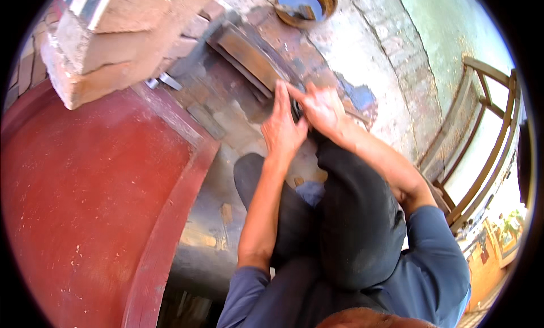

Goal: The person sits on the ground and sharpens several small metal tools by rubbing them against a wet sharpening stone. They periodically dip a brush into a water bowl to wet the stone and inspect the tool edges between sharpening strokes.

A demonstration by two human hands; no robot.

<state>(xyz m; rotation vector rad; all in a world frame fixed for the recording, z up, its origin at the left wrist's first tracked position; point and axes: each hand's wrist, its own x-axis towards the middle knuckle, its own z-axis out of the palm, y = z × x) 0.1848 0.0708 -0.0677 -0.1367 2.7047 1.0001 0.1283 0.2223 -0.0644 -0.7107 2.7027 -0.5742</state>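
Brown block (249, 58), black trousers (360, 231), blue shirt (436, 248), white-flecked red panel (96, 197)

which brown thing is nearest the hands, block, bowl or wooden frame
The long block: its lower end is beside the left hand and right hand. The round bowl sits farther off at the top, the wooden frame far right.

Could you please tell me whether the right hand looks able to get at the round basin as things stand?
Probably yes: nothing appears to stand between the right hand and the round basin across the brick floor, though it may take a forward lean.
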